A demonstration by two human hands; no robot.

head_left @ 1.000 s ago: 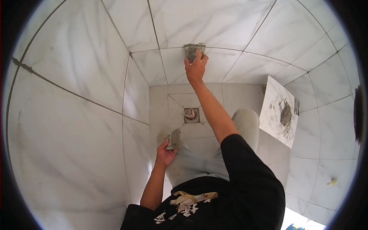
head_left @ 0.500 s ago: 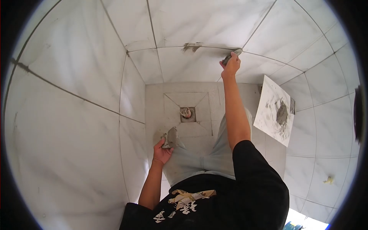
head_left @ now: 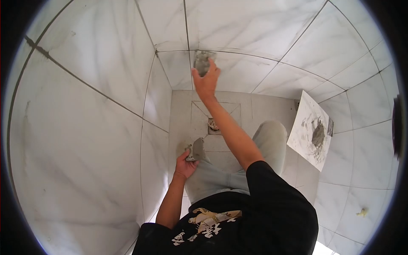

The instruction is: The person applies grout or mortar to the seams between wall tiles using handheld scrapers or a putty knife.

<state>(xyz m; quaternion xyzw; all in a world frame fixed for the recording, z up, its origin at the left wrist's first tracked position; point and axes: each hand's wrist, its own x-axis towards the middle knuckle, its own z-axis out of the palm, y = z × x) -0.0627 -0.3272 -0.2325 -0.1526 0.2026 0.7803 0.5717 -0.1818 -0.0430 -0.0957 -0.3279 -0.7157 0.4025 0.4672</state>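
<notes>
My right hand (head_left: pixel 207 83) is raised to the tiled wall, its fingers gripping a flat, grout-smeared scraper (head_left: pixel 203 60). The scraper lies against the wall, overlapping the horizontal tile joint (head_left: pixel 238 52) near a vertical one. Low in front of my left knee, my left hand (head_left: pixel 185 167) holds a small flat plate (head_left: pixel 192 156) by its edge. Grey grout (head_left: pixel 198 147) sits on the upper face of this plate. My right forearm passes over part of the floor drain (head_left: pixel 213 127).
To the right, a white board (head_left: pixel 299 123) carries a mound of wet grey grout (head_left: pixel 318 135). Marble-patterned wall tiles (head_left: pixel 93 140) close in on the left and right. A yellowish lump (head_left: pixel 362 212) is on the right tiles. Grey floor (head_left: pixel 180 112) surrounds the drain.
My right hand has swept left along the wall joint with the scraper, and the dark grout smear there no longer shows. My left hand keeps its plate nearly in place. The view has shifted slightly.
</notes>
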